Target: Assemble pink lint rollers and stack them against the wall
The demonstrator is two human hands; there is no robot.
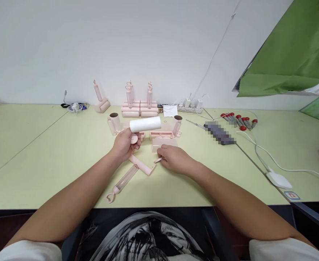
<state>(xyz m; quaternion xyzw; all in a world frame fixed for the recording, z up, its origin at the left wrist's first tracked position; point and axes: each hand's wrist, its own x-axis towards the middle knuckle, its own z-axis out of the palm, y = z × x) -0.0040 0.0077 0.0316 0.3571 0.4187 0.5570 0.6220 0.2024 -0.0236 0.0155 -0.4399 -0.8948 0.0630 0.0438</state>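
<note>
the left hand (125,143) is held just above the table (40,152), forearm stretched forward from the lower left and palm turned inward; its fingers are closed around one end of a white roll (145,124). the roll is kept level and crosswise in the air, in front of the pink parts at the middle of the table. it is a smooth, matt cylinder, and a rounded pink cap (133,139) is seen at the gripped end under the thumb. the right hand (175,158) is laid low on the table with knuckles up, and its fingertips are pinched on a small pink piece (158,160), thin and stick-like, which is pointed towards the roller handle (127,177). that handle is laid flat and aslant between the two hands: a clear tube with a heart-shaped loop at the near end and a bent pink plastic bar at the far end. beyond the hands, shallow pink cases (161,135) of glossy plastic are set, with cardboard-cored tubes (114,123) standing to the left. finished pink rollers (139,105) are ranged upright by the wall. red-handled tools (239,121) are laid to the right, near a white cable (260,150). the table top is pale green and smooth.
</note>
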